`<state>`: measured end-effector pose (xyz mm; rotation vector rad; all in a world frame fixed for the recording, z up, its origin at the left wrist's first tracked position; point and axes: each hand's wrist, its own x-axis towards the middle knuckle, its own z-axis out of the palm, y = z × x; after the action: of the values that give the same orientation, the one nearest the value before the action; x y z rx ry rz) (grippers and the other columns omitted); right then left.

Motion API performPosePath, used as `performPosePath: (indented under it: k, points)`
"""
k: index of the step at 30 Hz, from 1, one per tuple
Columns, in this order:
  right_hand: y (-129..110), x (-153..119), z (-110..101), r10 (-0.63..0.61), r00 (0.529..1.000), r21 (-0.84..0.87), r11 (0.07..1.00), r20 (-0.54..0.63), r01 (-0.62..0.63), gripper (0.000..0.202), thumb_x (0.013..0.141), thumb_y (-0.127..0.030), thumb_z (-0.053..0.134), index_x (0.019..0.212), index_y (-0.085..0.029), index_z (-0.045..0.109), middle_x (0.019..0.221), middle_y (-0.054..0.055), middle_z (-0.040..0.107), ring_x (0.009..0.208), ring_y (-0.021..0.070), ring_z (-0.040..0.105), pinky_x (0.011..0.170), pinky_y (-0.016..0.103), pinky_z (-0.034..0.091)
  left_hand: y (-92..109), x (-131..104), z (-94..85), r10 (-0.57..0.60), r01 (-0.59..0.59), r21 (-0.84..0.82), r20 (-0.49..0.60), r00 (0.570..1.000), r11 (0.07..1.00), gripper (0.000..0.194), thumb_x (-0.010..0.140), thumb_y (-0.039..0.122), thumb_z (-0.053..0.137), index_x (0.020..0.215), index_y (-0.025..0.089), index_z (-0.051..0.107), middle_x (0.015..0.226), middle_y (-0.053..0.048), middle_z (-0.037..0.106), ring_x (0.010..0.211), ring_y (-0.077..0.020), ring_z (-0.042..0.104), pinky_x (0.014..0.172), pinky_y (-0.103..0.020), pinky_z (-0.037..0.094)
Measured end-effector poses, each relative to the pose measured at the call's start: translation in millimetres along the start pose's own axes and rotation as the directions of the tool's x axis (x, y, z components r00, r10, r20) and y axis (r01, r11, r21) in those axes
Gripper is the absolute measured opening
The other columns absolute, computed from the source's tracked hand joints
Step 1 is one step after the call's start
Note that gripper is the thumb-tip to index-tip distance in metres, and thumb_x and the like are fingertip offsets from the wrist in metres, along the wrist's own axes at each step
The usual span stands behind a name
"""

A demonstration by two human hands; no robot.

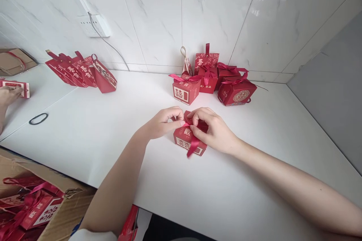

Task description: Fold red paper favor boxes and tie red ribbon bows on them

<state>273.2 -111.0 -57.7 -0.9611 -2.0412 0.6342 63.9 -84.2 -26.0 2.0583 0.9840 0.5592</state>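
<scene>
A small red gift box [187, 144] with white characters sits on the white table in front of me. Its red ribbon [193, 147] crosses the top, and one loose end hangs down the front. At the box's upper left, my left hand [166, 121] pinches the ribbon between thumb and forefinger. My right hand [213, 130] is closed on the ribbon from the right, its fingertips close to those of my left hand. The knot area is partly hidden by my fingers.
Behind stand several red boxes with bows [237, 91]. Red triangular boxes [104, 77] lean in a row at back left, near a black loop [38, 119]. Another person's hand [9, 95] holds a red box. A carton [66, 211] of red boxes is lower left.
</scene>
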Motion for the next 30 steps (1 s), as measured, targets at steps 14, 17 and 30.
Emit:
performPosePath:
  k: [14, 17, 30]
  points:
    - [3.8, -0.1, 0.5, -0.008, 0.999, 0.011, 1.0, -0.033, 0.009, 0.003, 0.088, -0.023, 0.059, 0.089, -0.024, 0.062, 0.097, 0.006, 0.066, 0.095, 0.0231, 0.058, 0.086, 0.04, 0.046, -6.5, 4.8, 6.7, 0.049, -0.061, -0.112, -0.113, 0.992, 0.992, 0.025, 0.085, 0.038, 0.057, 0.068, 0.019, 0.056, 0.079, -0.002, 0.052, 0.074, -0.015, 0.049, 0.075, -0.032, 0.043]
    - [5.4, 1.1, -1.0, -0.019, 1.0, 0.015, 1.0, -0.015, 0.019, 0.003, 0.088, -0.023, 0.06, 0.087, -0.024, 0.062, 0.096, 0.005, 0.067, 0.093, 0.0231, 0.059, 0.085, 0.04, 0.047, -9.0, 5.0, 5.0, 0.041, -0.058, -0.111, -0.146, 0.988, 0.992, 0.027, 0.085, 0.038, 0.057, 0.067, 0.019, 0.052, 0.079, -0.002, 0.05, 0.073, -0.0142, 0.047, 0.073, -0.031, 0.043]
    - [11.5, 1.3, -2.6, -0.021, 0.999, 0.005, 1.0, 0.037, 0.02, 0.004, 0.086, -0.02, 0.06, 0.086, -0.023, 0.062, 0.101, 0.006, 0.065, 0.096, 0.0229, 0.059, 0.087, 0.04, 0.047, -28.4, 6.7, -3.7, 0.039, -0.031, -0.26, 0.026, 0.999, 0.965, 0.027, 0.086, 0.038, 0.056, 0.068, 0.019, 0.048, 0.08, -0.001, 0.045, 0.071, -0.0138, 0.044, 0.07, -0.03, 0.041]
